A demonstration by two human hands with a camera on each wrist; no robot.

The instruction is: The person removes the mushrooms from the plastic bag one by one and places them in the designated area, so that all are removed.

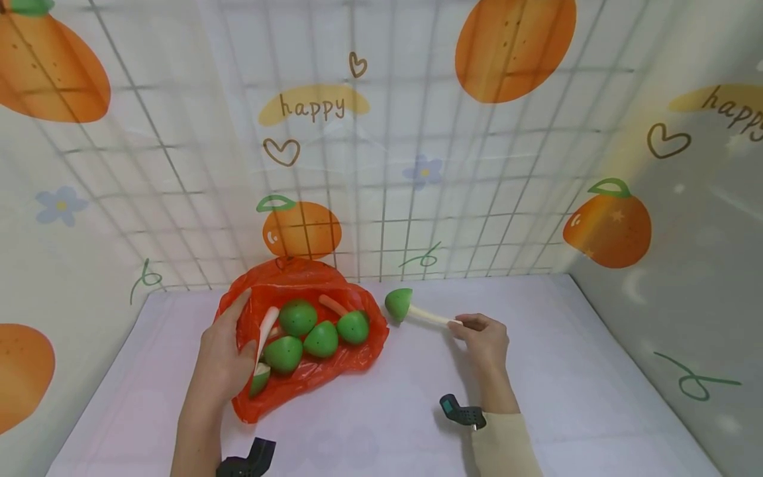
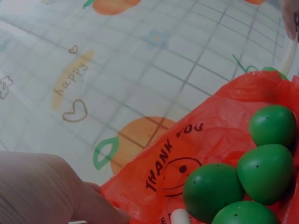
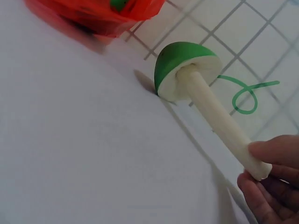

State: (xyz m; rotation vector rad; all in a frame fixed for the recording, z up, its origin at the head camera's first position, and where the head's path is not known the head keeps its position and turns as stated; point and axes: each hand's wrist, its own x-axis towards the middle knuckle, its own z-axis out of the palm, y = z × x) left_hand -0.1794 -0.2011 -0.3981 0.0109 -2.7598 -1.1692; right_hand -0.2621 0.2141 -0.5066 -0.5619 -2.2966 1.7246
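My right hand [image 1: 484,339] pinches the end of the white stem of a toy mushroom [image 1: 399,305] with a green cap. In the right wrist view the cap's pale underside faces the hand, and the mushroom [image 3: 219,121] is tilted just right of the bag. A red plastic bag [image 1: 304,273] lies with its mouth facing me, and several green-capped mushrooms [image 1: 298,318] sit inside it. At the bag's left edge my left hand [image 1: 223,354] holds the rim between thumb and fingers; the fingertips are partly hidden. "THANK YOU" lettering shows on the bag [image 2: 224,112] in the left wrist view.
A white cloth covers the table [image 1: 381,424]. Behind it rises a curtain [image 1: 405,132] printed with oranges, hearts and grid lines, with side panels at left and right. Each wrist wears a black camera mount [image 1: 461,412].
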